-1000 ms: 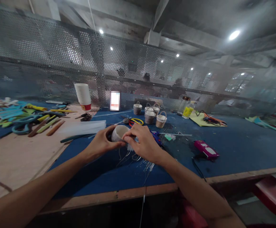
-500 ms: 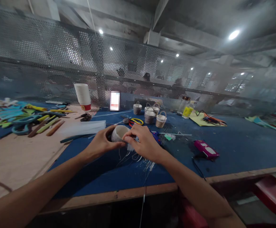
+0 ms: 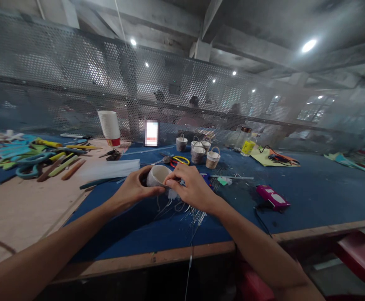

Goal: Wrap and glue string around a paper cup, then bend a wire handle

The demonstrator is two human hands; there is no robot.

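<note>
Whitish cup point(image 3: 152, 179), likely light, best held by the wall our left hand point(image 3: 134, 187) clasps; our right hand point(image 3: 190, 186) pinches its rim

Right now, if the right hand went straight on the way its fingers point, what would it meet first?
Most likely the pale cup, held in the left hand; the right hand seems to be touching its rim, though depth is hard to judge.

I find no legible text, brand or number. To my eye, the marks on the yellow bottle label point(image 3: 248, 148) and red paper-cup band point(image 3: 113, 142) are too small to read.
</note>
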